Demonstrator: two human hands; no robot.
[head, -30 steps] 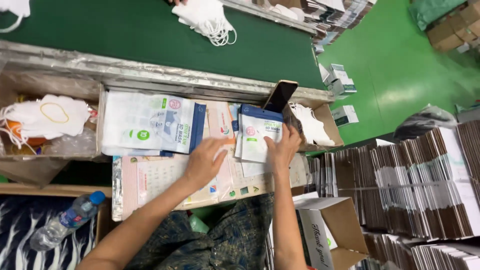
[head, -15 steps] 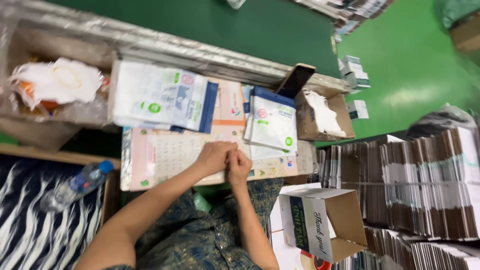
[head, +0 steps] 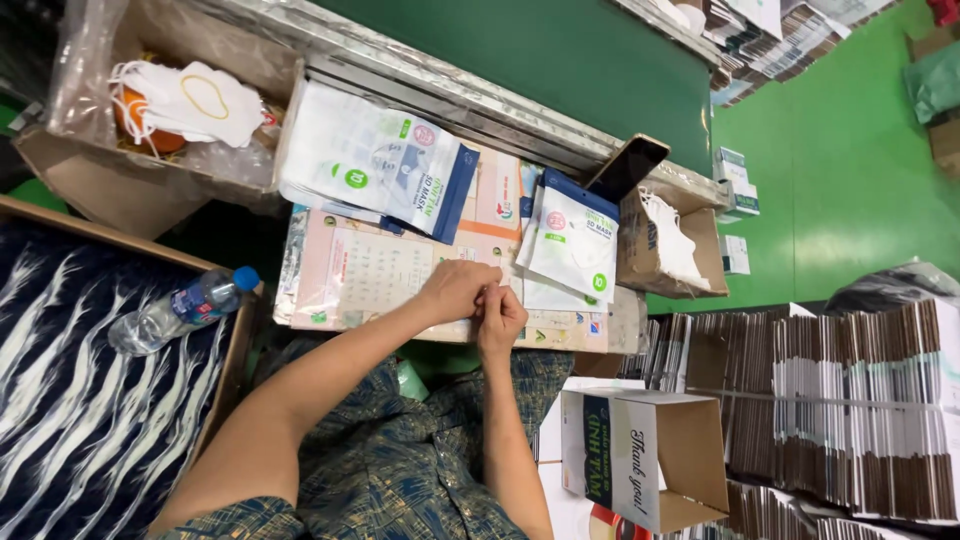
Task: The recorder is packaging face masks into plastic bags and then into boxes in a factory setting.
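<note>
Left hand (head: 455, 292) and right hand (head: 498, 318) pressed together; anything pinched between fingertips hidden.

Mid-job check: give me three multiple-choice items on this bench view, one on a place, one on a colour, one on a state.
1. Where does the water bottle lie?
A. on the patterned cloth at left
B. in the open carton
C. on the belt

2. What colour is the bottle's cap?
A. red
B. blue
C. white

3. How are the left hand and right hand?
A. far apart
B. raised overhead
C. together over the printed sheet

A: it rests on the striped fabric.
B: the cap shows blue.
C: the fingers meet at the sheet.
</note>
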